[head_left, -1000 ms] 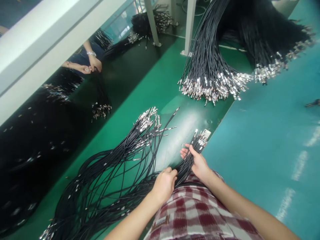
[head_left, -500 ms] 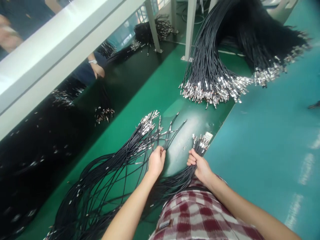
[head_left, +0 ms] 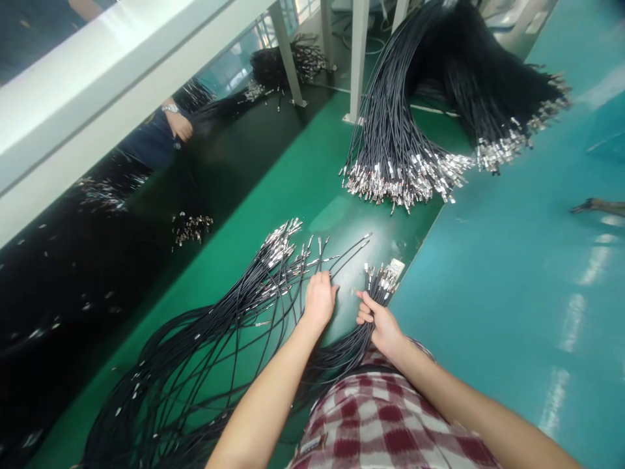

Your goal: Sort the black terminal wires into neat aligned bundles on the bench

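My right hand (head_left: pixel 379 319) is wrapped round a bundle of black cables (head_left: pixel 349 348), whose metal ends (head_left: pixel 383 280) stick up above my fist beside a small pale tag (head_left: pixel 396 267). My right thumb and forefinger point toward my left hand. My left hand (head_left: pixel 321 298) is closed on a few loose black cables (head_left: pixel 349 253), with their ends poking out past my fingers. Left of it spreads a large pile of cables (head_left: pixel 195 322), its silver tips (head_left: pixel 282 242) bunched at the upper end. Several strands fan out under my left wrist.
A thick hank of black cables (head_left: pixel 390 111) hangs at the upper right, metal ends downward. A pale metal rail (head_left: pixel 122 85) crosses the upper left, with table legs (head_left: pixel 359 62) behind. Another person's hand (head_left: pixel 180 125) rests near more cables. Green floor (head_left: pixel 488 293) lies right.
My left hand has moved right, closer to my right hand, and the loose cables in it have swung rightward. My right hand keeps its grip; its thumb and forefinger now reach out. The view has shifted slightly.
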### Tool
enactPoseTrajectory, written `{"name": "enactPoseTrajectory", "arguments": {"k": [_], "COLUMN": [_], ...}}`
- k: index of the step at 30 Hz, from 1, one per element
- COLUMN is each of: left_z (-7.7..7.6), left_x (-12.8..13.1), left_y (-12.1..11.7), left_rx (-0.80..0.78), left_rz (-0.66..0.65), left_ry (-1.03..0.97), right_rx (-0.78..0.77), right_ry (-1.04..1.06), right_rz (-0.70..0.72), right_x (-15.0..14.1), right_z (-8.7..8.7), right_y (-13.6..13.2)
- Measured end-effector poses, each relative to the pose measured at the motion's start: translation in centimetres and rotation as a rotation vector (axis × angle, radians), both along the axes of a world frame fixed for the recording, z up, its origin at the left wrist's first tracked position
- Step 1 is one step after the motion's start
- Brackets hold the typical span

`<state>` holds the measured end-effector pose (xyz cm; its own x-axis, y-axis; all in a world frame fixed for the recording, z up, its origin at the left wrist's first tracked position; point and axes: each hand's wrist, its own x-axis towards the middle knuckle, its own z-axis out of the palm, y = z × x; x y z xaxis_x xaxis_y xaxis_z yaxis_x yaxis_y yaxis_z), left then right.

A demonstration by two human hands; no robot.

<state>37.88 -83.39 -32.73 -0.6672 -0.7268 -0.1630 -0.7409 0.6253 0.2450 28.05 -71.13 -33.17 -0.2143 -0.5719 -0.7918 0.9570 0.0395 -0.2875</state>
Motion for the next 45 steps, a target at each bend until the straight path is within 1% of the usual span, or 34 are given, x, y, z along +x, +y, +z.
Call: {"name": "enactPoseTrajectory", "arguments": {"k": [2,4,7,9,11,13,14,17,18,20,22,24,25,26,27,28,30,31,32,33,35,37,39,42,43,45], "left_z": [-0.7,-0.9,-0.8,-0.7,-0.6,-0.2,0.2,1.9,2.5,3.6,4.3,4.3,4.2,3.9,3.4,2.9,1.6,0.9,0.2,-0.5,-1.4,-1.7,-1.1,0.8,1.6,3.2], "left_x": [-1.3,-1.6,-1.0,-0.5,-0.2,0.2,0.5,1.9,2.5,3.7,4.6,5.0,5.1,5.0,4.9,4.6,3.9,3.5,3.1,2.8,2.2,1.8,1.7,2.0,2.3,3.0], "left_y": [-0.1,-0.3,-0.2,0.3,0.9,1.7,2.2,3.9,4.6,6.1,7.4,8.0,7.9,7.4,6.7,5.7,3.4,2.2,1.2,0.4,-0.8,-1.4,-1.6,-1.1,-0.5,1.3], "left_rx": [0.003,0.022,0.046,0.038,0.078,0.17,0.213,0.291,0.314,0.373,0.431,0.528,0.598,0.651,0.661,0.616,0.402,0.289,0.211,0.167,0.127,0.103,0.089,0.089,0.125,0.28], "left_rz": [0.031,0.018,-0.004,0.025,0.057,0.05,0.031,-0.011,-0.012,-0.009,0.005,0.013,0.013,0.019,0.036,0.066,0.141,0.17,0.185,0.19,0.2,0.207,0.197,0.177,0.173,0.153], "left_ry": [-0.113,-0.159,-0.152,-0.145,-0.141,-0.087,-0.026,0.192,0.232,0.239,0.209,0.184,0.179,0.185,0.202,0.221,0.227,0.201,0.157,0.106,0.037,0.005,-0.017,0.027,0.073,0.175], "right_rx": [0.011,0.013,0.011,0.01,0.009,0.014,0.018,0.003,-0.014,-0.052,-0.06,-0.031,-0.013,0.002,0.016,0.037,0.11,0.155,0.193,0.209,0.172,0.109,0.089,0.115,0.116,0.093], "right_ry": [0.009,0.012,0.008,0.001,-0.001,0.005,0.011,0.027,0.031,0.032,0.039,0.066,0.082,0.099,0.114,0.125,0.14,0.147,0.15,0.147,0.129,0.091,0.05,0.018,0.018,0.016], "right_rz": [-0.016,-0.03,-0.043,-0.046,-0.047,-0.049,-0.052,-0.057,-0.058,-0.056,-0.049,-0.034,-0.021,-0.007,0.013,0.039,0.086,0.099,0.101,0.089,0.037,-0.012,-0.037,-0.039,-0.04,-0.045], "right_x": [0.1,0.1,0.0,-0.1,-0.1,-0.1,-0.1,-0.1,-0.1,-0.1,-0.1,-0.1,-0.1,-0.1,-0.2,-0.3,-0.5,-0.6,-0.6,-0.7,-0.7,-0.6,-0.6,-0.5,-0.5,-0.5], "right_z": [0.0,-0.1,-0.2,-0.4,-0.5,-0.6,-0.5,-0.2,-0.1,0.1,0.2,0.3,0.3,0.4,0.4,0.5,0.6,0.6,0.7,0.7,0.7,0.5,0.2,-0.1,-0.1,0.0], "right_y": [0.2,0.3,0.4,0.4,0.4,0.5,0.5,0.5,0.5,0.4,0.4,0.5,0.6,0.7,0.8,0.8,0.9,0.9,0.9,0.9,0.8,0.8,0.7,0.7,0.6,0.5]}}
